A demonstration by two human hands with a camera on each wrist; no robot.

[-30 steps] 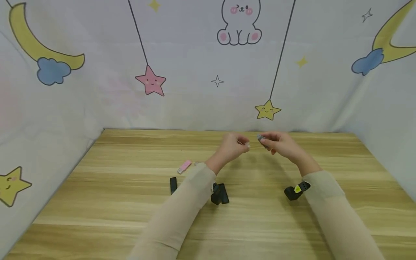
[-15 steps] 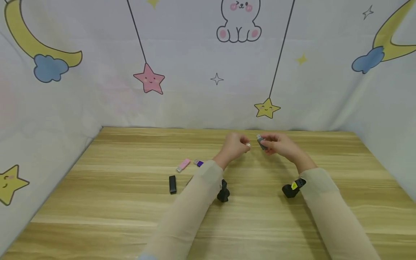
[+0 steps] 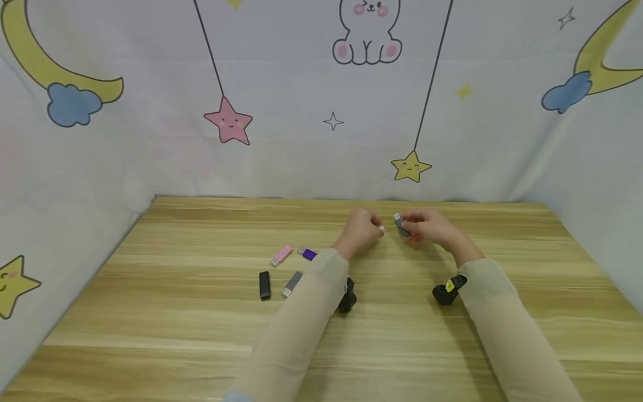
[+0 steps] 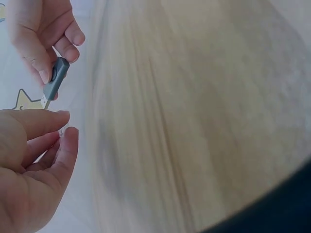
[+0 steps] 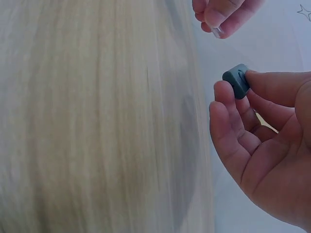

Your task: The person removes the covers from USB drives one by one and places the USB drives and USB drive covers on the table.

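My right hand (image 3: pixel 434 230) pinches a grey USB flash drive (image 3: pixel 401 225) between thumb and fingers, its metal plug pointing up and away. Facing it, the fingertips of my left hand (image 3: pixel 358 231) pinch a small clear piece (image 5: pixel 216 32), mostly covered by the fingers and resembling a transparent cap. A short gap separates the two items in the head view, and both hands are raised over the far part of the table. In the right wrist view the drive's rounded end (image 5: pixel 236 81) shows between thumb and fingers.
On the wooden table (image 3: pixel 201 335), left of my left sleeve, lie a pink USB drive (image 3: pixel 281 255), a purple one (image 3: pixel 307 254), a black stick (image 3: pixel 264 285) and another grey drive (image 3: pixel 292 284). A white printed curtain (image 3: pixel 281 156) stands behind the table's far edge.
The left forearm has shifted right, uncovering the purple and second grey drives. The held grey drive has tilted so its plug shows more, and the right hand has come slightly left.
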